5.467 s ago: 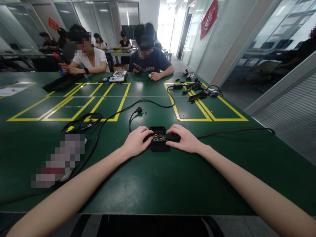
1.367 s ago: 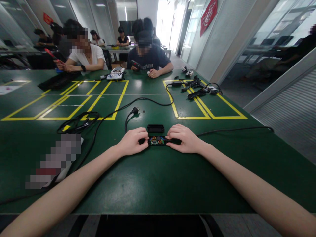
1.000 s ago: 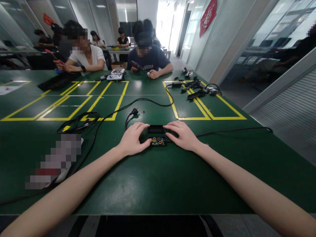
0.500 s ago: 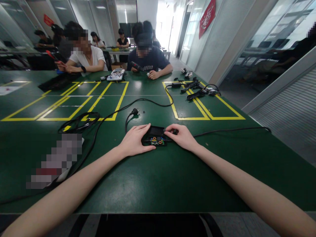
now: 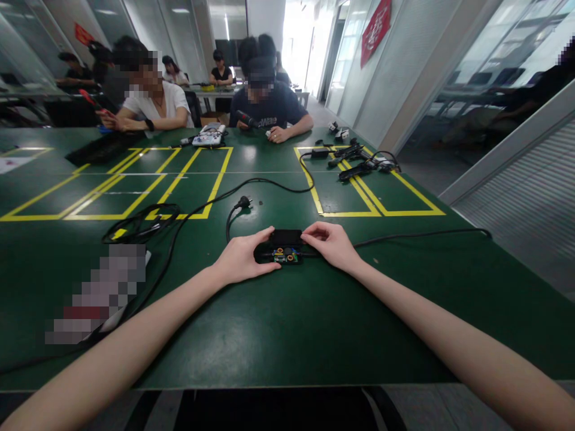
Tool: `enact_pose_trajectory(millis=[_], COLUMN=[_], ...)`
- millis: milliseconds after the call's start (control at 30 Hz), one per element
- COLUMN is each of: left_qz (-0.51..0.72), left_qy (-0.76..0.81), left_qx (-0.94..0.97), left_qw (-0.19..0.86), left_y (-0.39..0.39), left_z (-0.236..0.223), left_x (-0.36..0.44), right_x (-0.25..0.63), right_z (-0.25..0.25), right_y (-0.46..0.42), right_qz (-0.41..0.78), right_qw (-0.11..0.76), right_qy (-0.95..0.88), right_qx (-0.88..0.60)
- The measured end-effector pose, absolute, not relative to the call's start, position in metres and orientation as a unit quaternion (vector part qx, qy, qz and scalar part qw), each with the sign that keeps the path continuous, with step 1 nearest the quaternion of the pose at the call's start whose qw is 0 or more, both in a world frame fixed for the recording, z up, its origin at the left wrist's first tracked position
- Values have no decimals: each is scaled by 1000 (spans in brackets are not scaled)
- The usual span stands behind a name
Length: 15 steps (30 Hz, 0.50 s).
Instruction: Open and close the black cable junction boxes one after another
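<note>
Nearest: green worktop (image 5: 314, 335). Pixelated item with a pale edge (image 5: 110, 321) sits out past the left forearm, can't make it out.

Left hand (image 5: 242, 257): spread, thumb at the near edge of the case, index finger up by the left end of the cover. Can't tell how firmly it touches either. Right hand (image 5: 332, 246): thumb and index pinched on the right end of the cover.

Between the hands: circuit board (image 5: 287, 256), face up, looks seated in the black lower case (image 5: 288, 263); dark cable runs out at both ends. Board and wiring in place, I'd judge.

Just beyond the board, between the fingertips: black cover (image 5: 286, 237). Not on. Board is exposed, so the case counts as unclosed. Can't see any fastening.

Past the left hand: plug (image 5: 244, 202), prongs pointing right; coiled cable (image 5: 155, 226) well off to its left. Long cable (image 5: 256, 179) crosses beyond both hands. Beyond the right hand, a pile of dark parts (image 5: 354, 163) over yellow tape (image 5: 312, 179).

Far side: person in dark shirt (image 5: 274, 108) with a dark tool, person in white top (image 5: 157, 111) holding something red.
</note>
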<state>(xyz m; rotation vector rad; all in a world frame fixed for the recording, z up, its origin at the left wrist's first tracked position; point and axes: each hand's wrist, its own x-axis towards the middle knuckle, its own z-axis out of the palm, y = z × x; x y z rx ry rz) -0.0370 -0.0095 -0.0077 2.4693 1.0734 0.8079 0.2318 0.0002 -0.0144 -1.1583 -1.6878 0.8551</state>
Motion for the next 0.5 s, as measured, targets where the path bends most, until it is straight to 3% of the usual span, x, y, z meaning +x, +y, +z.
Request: enact_pose_trajectory(millis=[500], left_qz=[300], left_qy=[382], left_qx=[857], left_qw=[173], left_y=[-10], left_z=[-6], left_x=[-38], right_x=[230], right_z=[-15], right_y=[-1], right_qz=[333], right_qw=[453], right_qy=[-684], right_qx=[-465])
